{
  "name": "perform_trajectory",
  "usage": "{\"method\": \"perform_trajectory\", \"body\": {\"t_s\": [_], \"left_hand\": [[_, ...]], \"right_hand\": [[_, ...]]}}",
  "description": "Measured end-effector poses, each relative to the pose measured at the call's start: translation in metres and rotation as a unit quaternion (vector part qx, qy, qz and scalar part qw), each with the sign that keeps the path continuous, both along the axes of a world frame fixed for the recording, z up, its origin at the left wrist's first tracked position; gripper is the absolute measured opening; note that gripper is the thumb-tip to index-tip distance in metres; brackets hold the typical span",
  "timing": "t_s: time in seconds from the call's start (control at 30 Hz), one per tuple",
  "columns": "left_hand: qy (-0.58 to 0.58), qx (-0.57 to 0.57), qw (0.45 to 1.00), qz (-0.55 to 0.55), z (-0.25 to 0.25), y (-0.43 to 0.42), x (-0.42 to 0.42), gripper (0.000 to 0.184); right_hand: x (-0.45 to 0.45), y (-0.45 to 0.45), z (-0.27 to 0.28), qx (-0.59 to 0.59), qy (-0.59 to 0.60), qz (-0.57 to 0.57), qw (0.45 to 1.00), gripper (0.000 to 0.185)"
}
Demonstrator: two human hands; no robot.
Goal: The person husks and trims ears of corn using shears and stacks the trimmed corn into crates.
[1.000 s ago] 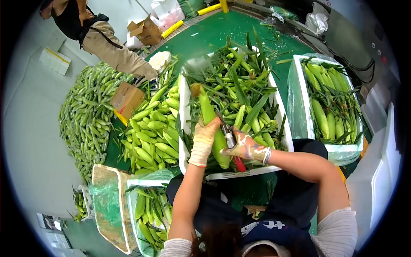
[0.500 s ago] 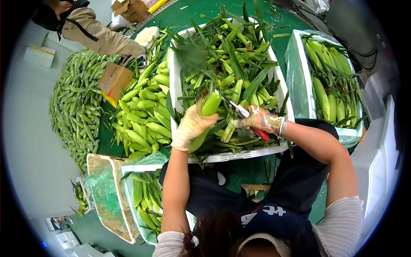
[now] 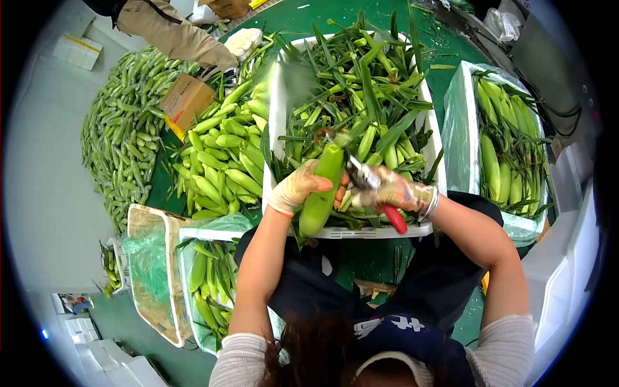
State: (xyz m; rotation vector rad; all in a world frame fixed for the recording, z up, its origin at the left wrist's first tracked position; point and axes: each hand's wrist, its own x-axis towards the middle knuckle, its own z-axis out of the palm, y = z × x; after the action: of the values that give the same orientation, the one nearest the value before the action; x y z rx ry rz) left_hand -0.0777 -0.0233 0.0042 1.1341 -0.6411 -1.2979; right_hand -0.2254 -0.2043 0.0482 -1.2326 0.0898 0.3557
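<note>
My left hand (image 3: 300,188), in a pale glove, is closed around an ear of corn (image 3: 320,200) in its green husk. The ear stands nearly upright over the near edge of a white crate (image 3: 276,116). In my right hand (image 3: 401,192), gloved in a camouflage pattern, are pruning shears (image 3: 394,220) with a red handle. Their metal head reaches to the top end of the ear, where blur hides whether the blades touch it. Beneath both hands, the crate is heaped with cut husk leaves and stalk ends (image 3: 367,90).
Left of the crate lies a pile of husked-green corn ears (image 3: 216,161), with a cardboard box (image 3: 187,100) and bagged corn (image 3: 122,135) beyond. Lined boxes of corn stand at right (image 3: 506,142) and lower left (image 3: 206,284). Another person's sleeve (image 3: 174,32) reaches in at upper left.
My left hand has turned the ear more upright and brought it slightly nearer my body. My right hand has shifted the shears closer to the ear's top. The whole view has moved a little.
</note>
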Motion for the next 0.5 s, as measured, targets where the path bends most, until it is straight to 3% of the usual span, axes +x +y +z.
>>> {"method": "perform_trajectory", "body": {"t_s": [0.03, 0.1, 0.13, 0.17, 0.23, 0.27, 0.33, 0.37, 0.4, 0.43, 0.47, 0.5], "left_hand": [[0.001, 0.000, 1.000, 0.003, 0.002, 0.000, -0.002, 0.060], [0.011, 0.008, 1.000, 0.017, 0.010, 0.000, 0.004, 0.061], [-0.028, 0.009, 0.998, 0.049, 0.008, 0.004, 0.015, 0.058], [-0.067, -0.018, 0.992, 0.110, 0.015, 0.009, 0.026, 0.052], [0.004, -0.047, 0.949, 0.311, 0.004, 0.026, 0.068, 0.046], [-0.051, -0.104, 0.917, 0.382, -0.033, 0.038, 0.111, 0.044], [-0.027, -0.145, 0.820, 0.553, -0.051, 0.065, 0.170, 0.042], [0.059, -0.137, 0.752, 0.642, -0.043, 0.076, 0.187, 0.042], [0.045, -0.091, 0.735, 0.671, -0.062, 0.096, 0.227, 0.044], [0.092, -0.103, 0.697, 0.704, -0.063, 0.107, 0.241, 0.048], [0.134, -0.116, 0.654, 0.735, -0.062, 0.117, 0.255, 0.051], [0.231, -0.189, 0.575, 0.762, -0.040, 0.114, 0.247, 0.055]], "right_hand": [[0.008, -0.010, -0.034, -0.003, 0.048, -0.026, 0.998, 0.028], [0.009, -0.014, -0.031, 0.129, 0.043, -0.165, 0.977, 0.020], [0.014, -0.030, -0.051, 0.106, 0.051, -0.241, 0.963, 0.020], [0.017, -0.046, -0.068, 0.215, -0.014, -0.237, 0.947, 0.025], [0.005, -0.060, -0.062, 0.061, -0.010, -0.248, 0.967, 0.035], [0.003, -0.066, -0.067, 0.020, -0.018, -0.208, 0.978, 0.043], [-0.003, -0.059, -0.078, -0.038, 0.021, -0.186, 0.982, 0.041], [-0.007, -0.056, -0.097, -0.022, 0.070, -0.207, 0.976, 0.034], [-0.011, -0.050, -0.107, -0.024, 0.083, -0.222, 0.971, 0.029], [-0.005, -0.042, -0.091, -0.086, 0.148, -0.157, 0.973, 0.030], [-0.004, -0.021, -0.077, -0.129, 0.120, -0.170, 0.970, 0.027], [-0.002, -0.014, -0.089, -0.173, 0.153, -0.220, 0.948, 0.021]]}}
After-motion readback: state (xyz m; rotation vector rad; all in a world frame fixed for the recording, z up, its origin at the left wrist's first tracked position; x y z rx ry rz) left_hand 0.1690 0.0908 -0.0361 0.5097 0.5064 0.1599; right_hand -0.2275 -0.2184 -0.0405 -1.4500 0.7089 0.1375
